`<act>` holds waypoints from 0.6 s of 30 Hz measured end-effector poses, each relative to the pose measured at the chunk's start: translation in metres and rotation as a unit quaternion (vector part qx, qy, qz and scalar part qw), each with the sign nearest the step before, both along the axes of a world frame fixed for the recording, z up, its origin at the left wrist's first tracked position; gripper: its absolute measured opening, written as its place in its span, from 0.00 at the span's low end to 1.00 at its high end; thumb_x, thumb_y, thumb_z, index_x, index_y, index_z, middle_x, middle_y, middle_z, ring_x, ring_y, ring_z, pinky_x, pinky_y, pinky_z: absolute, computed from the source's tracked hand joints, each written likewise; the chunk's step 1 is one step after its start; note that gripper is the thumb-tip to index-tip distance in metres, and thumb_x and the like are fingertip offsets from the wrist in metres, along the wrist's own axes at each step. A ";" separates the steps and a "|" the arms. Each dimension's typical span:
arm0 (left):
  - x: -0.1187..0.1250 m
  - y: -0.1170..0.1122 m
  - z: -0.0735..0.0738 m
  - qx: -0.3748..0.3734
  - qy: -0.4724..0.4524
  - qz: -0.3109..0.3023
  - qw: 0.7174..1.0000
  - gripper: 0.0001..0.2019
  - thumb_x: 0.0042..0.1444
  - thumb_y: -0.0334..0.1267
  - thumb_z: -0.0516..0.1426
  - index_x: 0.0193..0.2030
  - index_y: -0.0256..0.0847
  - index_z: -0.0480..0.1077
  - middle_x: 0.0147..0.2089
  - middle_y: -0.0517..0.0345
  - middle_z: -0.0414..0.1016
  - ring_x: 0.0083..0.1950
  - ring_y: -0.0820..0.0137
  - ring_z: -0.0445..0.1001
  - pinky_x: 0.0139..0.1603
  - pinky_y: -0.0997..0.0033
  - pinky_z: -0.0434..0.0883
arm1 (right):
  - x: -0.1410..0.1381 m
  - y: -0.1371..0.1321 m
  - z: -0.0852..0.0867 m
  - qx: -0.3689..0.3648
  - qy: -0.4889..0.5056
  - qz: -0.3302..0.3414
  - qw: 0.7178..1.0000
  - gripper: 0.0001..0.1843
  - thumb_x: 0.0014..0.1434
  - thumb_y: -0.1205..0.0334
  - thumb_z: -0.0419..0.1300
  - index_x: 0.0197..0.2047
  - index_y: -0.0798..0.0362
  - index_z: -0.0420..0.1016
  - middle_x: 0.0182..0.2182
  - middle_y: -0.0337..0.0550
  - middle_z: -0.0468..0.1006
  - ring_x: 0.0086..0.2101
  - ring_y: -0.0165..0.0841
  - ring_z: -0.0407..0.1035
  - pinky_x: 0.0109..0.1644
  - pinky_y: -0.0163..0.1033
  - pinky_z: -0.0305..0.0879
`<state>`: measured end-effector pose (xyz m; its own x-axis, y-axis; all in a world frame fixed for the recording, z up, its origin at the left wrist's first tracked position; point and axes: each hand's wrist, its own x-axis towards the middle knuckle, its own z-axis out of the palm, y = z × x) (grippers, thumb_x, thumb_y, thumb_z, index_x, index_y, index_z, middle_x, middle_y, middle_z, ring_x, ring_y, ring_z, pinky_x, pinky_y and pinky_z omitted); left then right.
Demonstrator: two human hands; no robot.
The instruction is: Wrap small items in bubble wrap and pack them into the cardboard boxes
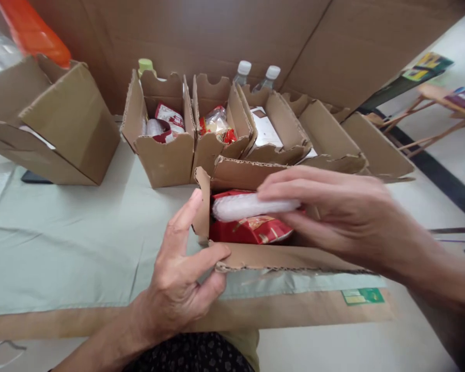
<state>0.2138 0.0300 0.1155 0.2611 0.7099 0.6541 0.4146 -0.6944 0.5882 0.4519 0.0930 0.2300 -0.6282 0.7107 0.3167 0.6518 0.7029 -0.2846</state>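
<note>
In front of me lies an open cardboard box, long side toward me. Shiny red packaging with a food-like print fills part of it. My right hand reaches in from the right and pinches a flat white packet between thumb and fingers. The packet has a textured, bubble-wrap-like surface and lies over the red packaging; its right end is hidden by my fingers. My left hand grips the box's near left corner, thumb on the front wall and a finger up along the left end.
Behind stands a row of open cardboard bins; one holds a red-and-white packet, another a clear-and-red packet, another white card. Bottles with white caps rise behind. At left, a larger box stands near an orange object.
</note>
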 end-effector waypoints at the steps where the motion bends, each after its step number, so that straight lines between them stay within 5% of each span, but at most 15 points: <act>1: -0.001 0.000 0.000 0.003 0.000 -0.003 1.000 0.16 0.57 0.22 0.59 0.49 0.40 0.78 0.83 0.49 0.44 0.81 0.49 0.53 0.77 0.44 0.62 | -0.008 0.008 -0.003 -0.007 -0.023 0.039 0.999 0.12 0.69 0.68 0.58 0.47 0.43 0.80 0.46 0.39 0.83 0.41 0.35 0.78 0.44 0.40 0.71; 8: 0.001 0.007 -0.001 -0.004 -0.014 -0.005 1.000 0.15 0.58 0.23 0.59 0.49 0.41 0.77 0.83 0.51 0.45 0.81 0.47 0.54 0.76 0.42 0.63 | -0.046 0.035 -0.041 -0.126 -0.226 0.183 0.948 0.11 0.65 0.75 0.60 0.40 0.52 0.82 0.42 0.43 0.83 0.41 0.36 0.75 0.46 0.43 0.63; 11: 0.007 0.003 -0.008 -0.028 -0.061 0.001 0.998 0.21 0.61 0.26 0.60 0.59 0.47 0.75 0.84 0.55 0.43 0.80 0.48 0.55 0.77 0.39 0.62 | -0.054 0.042 -0.049 -0.153 -0.259 0.193 0.934 0.11 0.65 0.76 0.60 0.43 0.53 0.82 0.45 0.45 0.84 0.45 0.37 0.76 0.47 0.44 0.63; 15: 0.019 -0.008 -0.030 -0.095 -0.198 0.030 0.975 0.44 0.63 0.35 0.64 0.79 0.61 0.47 0.85 0.54 0.36 0.79 0.50 0.59 0.76 0.42 0.64 | -0.038 0.040 -0.031 -0.126 -0.218 0.160 0.954 0.13 0.66 0.70 0.61 0.51 0.52 0.82 0.54 0.49 0.81 0.50 0.40 0.76 0.50 0.46 0.67; 18: 0.019 -0.017 -0.046 -0.188 -0.198 0.029 0.962 0.47 0.65 0.36 0.62 0.81 0.59 0.37 0.84 0.49 0.42 0.79 0.53 0.58 0.77 0.45 0.64 | -0.004 0.012 -0.003 -0.023 -0.091 0.048 0.994 0.16 0.70 0.61 0.59 0.57 0.46 0.80 0.58 0.45 0.80 0.53 0.42 0.76 0.57 0.52 0.70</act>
